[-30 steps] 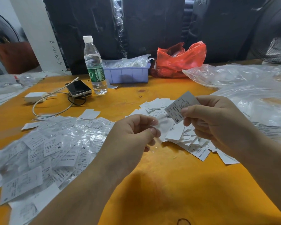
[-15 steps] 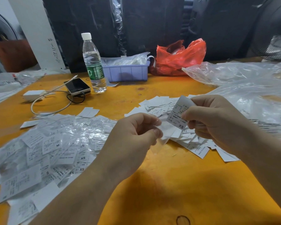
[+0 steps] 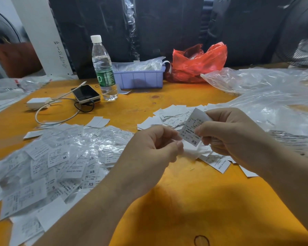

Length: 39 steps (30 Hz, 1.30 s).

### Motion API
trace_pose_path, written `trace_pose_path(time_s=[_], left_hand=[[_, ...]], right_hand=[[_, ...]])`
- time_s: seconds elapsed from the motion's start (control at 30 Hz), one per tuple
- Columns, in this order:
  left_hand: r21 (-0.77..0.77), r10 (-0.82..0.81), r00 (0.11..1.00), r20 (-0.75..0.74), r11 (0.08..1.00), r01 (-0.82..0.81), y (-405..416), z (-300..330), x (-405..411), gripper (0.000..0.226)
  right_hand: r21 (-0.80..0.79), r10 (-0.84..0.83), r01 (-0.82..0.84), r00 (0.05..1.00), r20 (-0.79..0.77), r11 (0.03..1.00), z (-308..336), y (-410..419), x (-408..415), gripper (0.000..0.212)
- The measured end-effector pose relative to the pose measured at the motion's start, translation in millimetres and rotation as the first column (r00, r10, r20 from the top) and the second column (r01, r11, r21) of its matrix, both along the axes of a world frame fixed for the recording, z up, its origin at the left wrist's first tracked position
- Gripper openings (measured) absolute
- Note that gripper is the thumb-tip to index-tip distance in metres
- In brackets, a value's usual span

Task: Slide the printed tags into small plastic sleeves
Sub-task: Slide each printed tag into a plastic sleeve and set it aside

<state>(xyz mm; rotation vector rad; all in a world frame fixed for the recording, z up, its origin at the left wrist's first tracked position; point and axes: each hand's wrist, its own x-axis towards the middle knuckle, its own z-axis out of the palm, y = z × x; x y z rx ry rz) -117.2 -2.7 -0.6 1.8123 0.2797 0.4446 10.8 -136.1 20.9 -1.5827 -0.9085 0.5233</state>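
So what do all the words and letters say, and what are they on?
"XS": tag pinched in the right hand.
"MADE IN CHINA": loose tag below that hand.
"M", "XS", "S", "MADE IN CHINA": sleeved tags.
Handwritten digits on the white board: unclear.
Bottle label: too small.

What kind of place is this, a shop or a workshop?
Probably a small garment-packing workshop. Heaps of sleeved size tags and loose tags cover an orange worktable, with clear plastic bags piled at the side.
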Motion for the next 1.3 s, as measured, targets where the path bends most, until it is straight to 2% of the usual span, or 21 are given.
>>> trace_pose_path(time_s=[0.07,0.2,0.33,0.4,0.47,0.6,0.83,1.03,1.3], left_hand=[[0.012,0.004,1.0,0.014,1.0,-0.004,1,-1,0,0.008],[0.02,0.048,0.999,0.025,0.999,-0.049,5,-2,0,0.012],[0.011,0.069,0.997,0.033,0.998,-0.069,7,0,-1,0.01],[0.005,0.068,0.997,0.031,0.998,-0.069,7,0,0,0.011],[0.003,0.064,0.998,0.026,0.998,-0.064,7,0,0,0.011],[0.002,0.058,0.998,0.023,0.998,-0.058,7,0,0,0.011],[-0.004,0.052,0.998,0.023,0.999,-0.052,5,-1,0,0.011],[0.005,0.08,0.997,0.012,0.997,-0.08,6,0,0,0.014],[-0.058,0.072,0.997,0.035,0.996,-0.07,8,1,1,0.022]], right_hand=[[-0.006,0.012,-0.012,1.0,0.01,1.0,-1,1,-1,0.042],[0.016,-0.036,0.036,0.999,0.0,0.999,1,-4,7,0.035],[0.028,-0.061,0.061,0.998,0.01,0.998,3,-7,15,0.012],[0.022,-0.046,0.046,0.999,0.019,0.999,2,-8,17,0.024],[0.022,-0.03,0.03,0.999,0.015,0.999,1,-8,16,0.028],[-0.006,0.024,-0.024,1.0,0.007,1.0,2,-6,12,0.013],[-0.005,0.077,-0.077,0.997,-0.004,0.997,3,-4,6,0.019],[0.023,0.075,-0.075,0.997,-0.004,0.997,2,-5,8,0.014],[0.144,0.053,-0.043,0.996,-0.065,0.989,0,-5,11,0.012]])
